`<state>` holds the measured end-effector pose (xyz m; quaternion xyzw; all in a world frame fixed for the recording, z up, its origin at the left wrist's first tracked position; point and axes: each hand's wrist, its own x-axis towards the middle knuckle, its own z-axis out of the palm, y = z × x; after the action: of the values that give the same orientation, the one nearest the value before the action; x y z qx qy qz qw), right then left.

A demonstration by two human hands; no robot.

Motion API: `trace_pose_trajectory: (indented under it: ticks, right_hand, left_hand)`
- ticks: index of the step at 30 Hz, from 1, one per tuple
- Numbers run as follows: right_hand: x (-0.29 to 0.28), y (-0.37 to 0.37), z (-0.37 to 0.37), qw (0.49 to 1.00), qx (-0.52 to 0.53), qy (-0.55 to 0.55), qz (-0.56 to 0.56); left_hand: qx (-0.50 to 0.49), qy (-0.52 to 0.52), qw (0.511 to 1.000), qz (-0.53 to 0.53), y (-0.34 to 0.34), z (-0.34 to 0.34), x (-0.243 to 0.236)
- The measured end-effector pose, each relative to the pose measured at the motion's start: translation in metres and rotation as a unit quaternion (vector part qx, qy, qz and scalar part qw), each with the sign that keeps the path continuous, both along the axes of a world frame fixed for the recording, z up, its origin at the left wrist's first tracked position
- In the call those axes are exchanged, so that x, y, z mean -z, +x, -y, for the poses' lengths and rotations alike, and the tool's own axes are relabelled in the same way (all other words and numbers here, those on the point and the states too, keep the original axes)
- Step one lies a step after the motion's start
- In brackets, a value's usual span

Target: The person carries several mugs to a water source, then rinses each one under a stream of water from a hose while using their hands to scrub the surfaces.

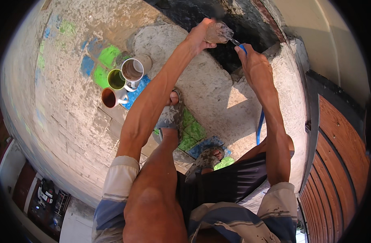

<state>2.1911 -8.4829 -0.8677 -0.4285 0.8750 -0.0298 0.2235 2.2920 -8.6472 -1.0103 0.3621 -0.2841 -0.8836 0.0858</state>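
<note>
Over a dark pit, my left hand (201,37) grips a grimy cup or container (215,34) that looks wet. My right hand (254,67) is closed around a blue hose (259,127), its end pointed at that container with what looks like water between them. To the left on the paving stand three mugs: a white one with a dirty inside (137,61), one with a green inside (115,82) and one with a reddish-brown inside (110,98).
The dark pit (228,56) has a rough concrete edge (205,93). Painted green and blue patches mark the paving (72,113). A wooden slatted gate (339,150) runs along the right. My sandalled feet are below, and assorted objects (45,194) lie at lower left.
</note>
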Motion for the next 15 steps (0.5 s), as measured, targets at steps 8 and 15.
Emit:
trace_pose_trajectory:
  ticks: [8,15]
  right_hand:
    - [0.059,0.026,0.036,0.929,-0.032,-0.349,0.121]
    - [0.051,0.059,0.070,0.848,0.059,-0.442,0.287]
  left_hand:
    - [-0.122,0.032,0.991,-0.039,0.010,-0.035,-0.032]
    - [-0.237,-0.127,0.962,-0.036,0.025,-0.027,-0.058]
